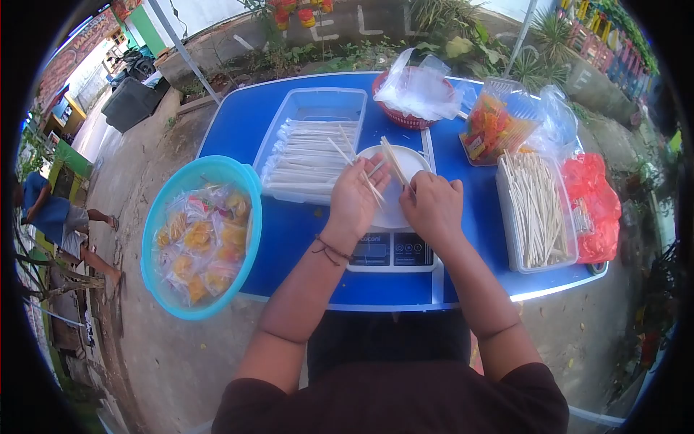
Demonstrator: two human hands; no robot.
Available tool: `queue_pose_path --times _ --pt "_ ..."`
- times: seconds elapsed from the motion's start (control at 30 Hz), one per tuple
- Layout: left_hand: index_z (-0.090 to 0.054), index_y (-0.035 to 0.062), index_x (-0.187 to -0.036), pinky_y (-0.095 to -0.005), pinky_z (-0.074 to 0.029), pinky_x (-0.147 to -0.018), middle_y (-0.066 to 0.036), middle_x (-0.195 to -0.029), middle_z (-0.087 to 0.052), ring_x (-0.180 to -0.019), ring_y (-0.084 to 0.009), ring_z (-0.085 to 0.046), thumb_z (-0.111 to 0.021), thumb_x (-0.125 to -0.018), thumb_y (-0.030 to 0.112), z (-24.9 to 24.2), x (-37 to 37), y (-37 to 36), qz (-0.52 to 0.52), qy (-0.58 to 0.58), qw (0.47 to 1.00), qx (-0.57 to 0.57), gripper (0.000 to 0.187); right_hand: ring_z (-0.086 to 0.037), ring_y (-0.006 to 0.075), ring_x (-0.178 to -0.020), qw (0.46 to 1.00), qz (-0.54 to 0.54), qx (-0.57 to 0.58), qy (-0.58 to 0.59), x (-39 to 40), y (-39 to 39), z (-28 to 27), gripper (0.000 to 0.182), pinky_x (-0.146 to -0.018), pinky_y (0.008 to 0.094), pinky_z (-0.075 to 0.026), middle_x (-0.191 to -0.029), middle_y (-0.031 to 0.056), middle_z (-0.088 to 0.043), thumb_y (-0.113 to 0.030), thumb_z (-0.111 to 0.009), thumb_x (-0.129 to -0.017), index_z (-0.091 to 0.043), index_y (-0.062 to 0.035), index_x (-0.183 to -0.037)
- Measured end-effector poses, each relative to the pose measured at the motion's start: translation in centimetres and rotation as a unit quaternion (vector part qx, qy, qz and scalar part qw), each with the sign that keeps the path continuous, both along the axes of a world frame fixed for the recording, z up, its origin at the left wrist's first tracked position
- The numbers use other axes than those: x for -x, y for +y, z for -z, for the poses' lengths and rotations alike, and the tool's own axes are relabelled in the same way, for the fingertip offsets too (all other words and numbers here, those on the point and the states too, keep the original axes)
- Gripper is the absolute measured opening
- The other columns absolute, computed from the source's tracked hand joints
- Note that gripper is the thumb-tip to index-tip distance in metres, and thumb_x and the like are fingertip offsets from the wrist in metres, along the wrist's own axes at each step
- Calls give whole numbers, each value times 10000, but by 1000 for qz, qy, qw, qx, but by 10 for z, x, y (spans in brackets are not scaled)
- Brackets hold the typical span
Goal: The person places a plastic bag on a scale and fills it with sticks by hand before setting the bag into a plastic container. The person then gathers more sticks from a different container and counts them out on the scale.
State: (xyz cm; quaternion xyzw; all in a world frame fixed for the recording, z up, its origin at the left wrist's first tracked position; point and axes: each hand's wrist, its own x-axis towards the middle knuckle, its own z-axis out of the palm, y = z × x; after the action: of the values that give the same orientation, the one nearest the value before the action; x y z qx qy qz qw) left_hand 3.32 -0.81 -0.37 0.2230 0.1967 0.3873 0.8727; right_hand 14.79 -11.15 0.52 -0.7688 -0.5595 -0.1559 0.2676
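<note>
Over a white plate [413, 160] on a kitchen scale [377, 265], both my hands are handling thin wooden sticks. My left hand [350, 197] is turned palm up, with a few loose sticks [340, 150] crossing between its thumb and fingers. My right hand [435, 208] has its fingers closed on the lower end of a small bundle of sticks [392, 160], which slants up and left. Behind my left hand lies a clear tray [323, 99] of sticks in plastic sleeves. On the right, a clear container [566, 249] is filled with loose wooden sticks.
A turquoise basin [153, 269] of bagged yellow snacks is at left. A red basket [410, 121] with plastic bags, a clear tub of orange packets [497, 124] and a red plastic bag [594, 195] stand on the blue table [285, 278]. A person [58, 217] is at far left.
</note>
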Motion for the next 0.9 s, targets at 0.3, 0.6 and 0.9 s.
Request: queue_pose_path --times 0.3,0.6,0.9 --pt "-381 -34 -1302 -361 -531 -942 -199 -1274 -532 -1131 -276 -579 -434 -997 72 -2 0 -7 112 23 992 -58 327 -598 226 -676 991 -61 -96 71 6 0 0 93 -653 374 -333 -715 37 -625 -167 -662 -819 -605 -99 -790" --pt "-500 37 -1254 -308 -527 -736 -85 -1050 -552 -873 -165 -583 -413 -1019 100 -10 3 -4 5 91 995 -26 257 -575 221 -809 996 11 -90 22 -18 -3 -2 60 -710 383 -366 -804 26 -622 -143 -676 -781 -667 -116 -833" --pt "-517 49 -1219 -259 -395 -597 -54 -972 -560 -685 -106 -460 -389 -1031 145 -6 5 0 -4 63 998 -10 247 -532 238 -873 996 -71 -38 46 -15 -5 -3 138 -750 371 -383 -908 43 -605 -119 -695 -711 -735 -129 -842"
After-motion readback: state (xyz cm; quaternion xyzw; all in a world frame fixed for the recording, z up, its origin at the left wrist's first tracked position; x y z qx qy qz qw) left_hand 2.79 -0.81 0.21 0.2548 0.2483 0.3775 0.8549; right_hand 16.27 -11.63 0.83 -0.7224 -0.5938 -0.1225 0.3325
